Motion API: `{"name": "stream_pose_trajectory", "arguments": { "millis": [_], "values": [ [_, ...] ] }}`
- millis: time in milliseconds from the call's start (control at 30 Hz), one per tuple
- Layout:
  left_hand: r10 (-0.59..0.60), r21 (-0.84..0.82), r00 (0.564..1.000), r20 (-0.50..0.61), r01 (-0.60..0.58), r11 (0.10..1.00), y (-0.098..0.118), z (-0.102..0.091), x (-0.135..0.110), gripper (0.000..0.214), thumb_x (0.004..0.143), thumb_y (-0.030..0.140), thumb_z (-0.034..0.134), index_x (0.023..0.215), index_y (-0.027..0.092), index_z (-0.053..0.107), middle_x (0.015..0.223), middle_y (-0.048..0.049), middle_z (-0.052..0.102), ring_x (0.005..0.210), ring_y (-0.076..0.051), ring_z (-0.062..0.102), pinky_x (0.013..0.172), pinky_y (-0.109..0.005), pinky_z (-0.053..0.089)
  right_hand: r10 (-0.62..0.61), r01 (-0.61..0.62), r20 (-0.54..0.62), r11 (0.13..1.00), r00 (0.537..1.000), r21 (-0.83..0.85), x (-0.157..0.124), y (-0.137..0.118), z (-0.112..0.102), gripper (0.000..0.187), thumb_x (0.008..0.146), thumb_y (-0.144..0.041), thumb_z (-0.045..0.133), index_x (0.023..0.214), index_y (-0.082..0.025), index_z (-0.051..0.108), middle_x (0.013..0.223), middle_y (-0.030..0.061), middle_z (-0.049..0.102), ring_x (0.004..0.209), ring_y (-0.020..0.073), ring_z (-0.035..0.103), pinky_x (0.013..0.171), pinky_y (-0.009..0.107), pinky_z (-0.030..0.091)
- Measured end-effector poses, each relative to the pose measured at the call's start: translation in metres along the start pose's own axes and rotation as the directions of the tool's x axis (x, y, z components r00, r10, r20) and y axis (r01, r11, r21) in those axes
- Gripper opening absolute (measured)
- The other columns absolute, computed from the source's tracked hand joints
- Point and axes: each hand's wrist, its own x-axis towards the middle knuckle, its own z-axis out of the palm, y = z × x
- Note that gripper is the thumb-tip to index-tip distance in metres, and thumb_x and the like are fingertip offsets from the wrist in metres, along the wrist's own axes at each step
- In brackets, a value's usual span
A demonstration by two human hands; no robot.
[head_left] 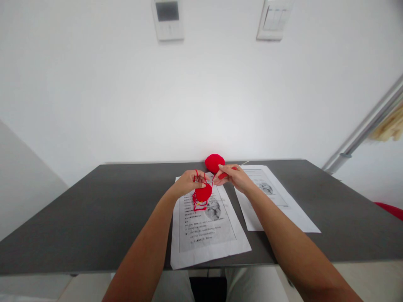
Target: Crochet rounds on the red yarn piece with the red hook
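Observation:
My left hand [189,182] pinches a small red crocheted piece [203,192], and red yarn loops over its fingers. Loose strands of yarn [199,207] dangle below the piece, with a small yellowish bit among them. In my right hand [234,176] is a crochet hook with a red handle [228,172]; its thin metal end points up and to the right. A strand of yarn runs between the two hands. Just behind them, a red ball of yarn [215,162] rests on the table near the wall.
One printed sheet [217,247] lies under my hands, and a second printed sheet [292,214] lies to the right on the dark table [94,218]. The white wall [201,92] rises at the table's back edge. A grey pipe [352,147] slants at the right.

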Motion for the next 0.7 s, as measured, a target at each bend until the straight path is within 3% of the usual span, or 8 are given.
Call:
{"name": "stream_pose_trajectory", "arguments": {
  "millis": [400,700],
  "values": [
    [-0.042,-0.185,0.999,-0.005,0.040,0.982,-0.011,0.003,0.004,0.030,0.056,0.024,0.086,0.080,0.013,0.071,0.070,-0.0005,0.067,0.063,-0.011,0.057,0.066,-0.026,0.043,-0.037,0.059,-0.133,0.985,0.990,0.160,0.009,0.023,0.014,0.048,0.084,-0.060,0.062,0.065,-0.016,0.068,0.051,0.0049,0.070,0.041,0.0121,0.064,0.044,0.020,0.057],
    [-0.078,-0.355,0.997,-0.001,0.073,0.932,-0.011,0.006,0.002,0.036,0.049,0.024,0.091,0.076,0.013,0.070,0.072,-0.0022,0.071,0.068,-0.013,0.064,0.071,-0.028,0.047,-0.206,0.213,-0.115,0.976,0.972,0.051,0.004,0.018,0.023,0.044,0.080,-0.059,0.065,0.069,-0.017,0.072,0.066,0.0065,0.075,0.049,0.0122,0.062,0.042,0.021,0.045]
  ]
}}
